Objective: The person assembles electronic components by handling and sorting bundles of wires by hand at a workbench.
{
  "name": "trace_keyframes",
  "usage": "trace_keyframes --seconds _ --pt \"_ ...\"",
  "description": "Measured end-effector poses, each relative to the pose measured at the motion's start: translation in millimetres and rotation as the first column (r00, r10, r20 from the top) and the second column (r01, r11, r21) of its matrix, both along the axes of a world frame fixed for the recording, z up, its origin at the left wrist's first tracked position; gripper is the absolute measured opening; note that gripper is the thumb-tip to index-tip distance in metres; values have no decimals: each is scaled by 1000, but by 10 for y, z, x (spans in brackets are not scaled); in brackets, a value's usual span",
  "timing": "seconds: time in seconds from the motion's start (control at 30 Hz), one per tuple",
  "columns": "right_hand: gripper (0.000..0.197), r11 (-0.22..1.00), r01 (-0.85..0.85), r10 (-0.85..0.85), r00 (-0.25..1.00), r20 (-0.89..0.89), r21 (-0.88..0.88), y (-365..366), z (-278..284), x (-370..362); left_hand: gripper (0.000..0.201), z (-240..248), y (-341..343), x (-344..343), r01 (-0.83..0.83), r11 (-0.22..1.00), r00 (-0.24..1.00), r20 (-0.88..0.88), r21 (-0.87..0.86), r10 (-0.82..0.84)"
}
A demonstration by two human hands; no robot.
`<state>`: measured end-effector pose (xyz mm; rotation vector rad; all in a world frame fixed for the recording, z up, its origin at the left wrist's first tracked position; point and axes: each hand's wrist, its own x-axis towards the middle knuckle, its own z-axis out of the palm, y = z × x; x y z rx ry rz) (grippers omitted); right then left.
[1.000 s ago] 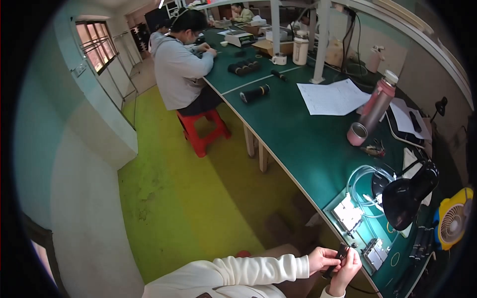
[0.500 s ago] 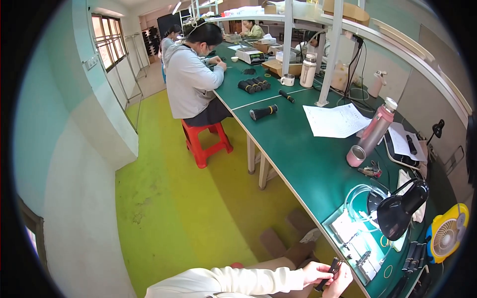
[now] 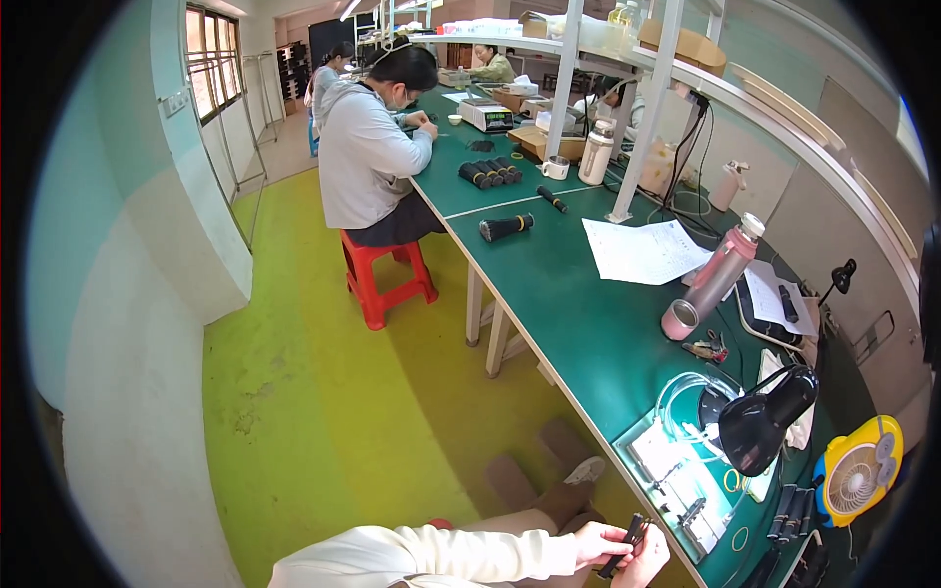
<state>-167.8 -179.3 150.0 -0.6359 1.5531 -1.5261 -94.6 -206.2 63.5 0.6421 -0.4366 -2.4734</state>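
Beside the long front edge of the green-topped counter (image 3: 578,338), the left hand (image 3: 596,543) and right hand (image 3: 647,563) both grip a slim, elongated black piece (image 3: 615,563).

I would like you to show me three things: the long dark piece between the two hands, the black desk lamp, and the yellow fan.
Long dark piece (image 3: 635,529): head view, on its upper part.
Black desk lamp (image 3: 753,440): head view, on its shade.
Yellow fan (image 3: 856,480): head view, on its round grille.
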Motion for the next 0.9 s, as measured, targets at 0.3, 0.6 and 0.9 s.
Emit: trace_keyframes --seconds 0.3,0.6,0.9 --pt "15 990 78 -91 990 -107 -118 45 -335 -133 17 42 137 -55 20 1000 999 -26 -4 -20" --pt "14 997 -27 35 992 -118 66 -150 -326 -230 16 167 -156 95 -67 998 997 34 -2 67" --pt "15 1000 10 -10 1000 -24 16 -228 -295 -313 16 138 -221 -22 -46 998 999 -30 -37 45"
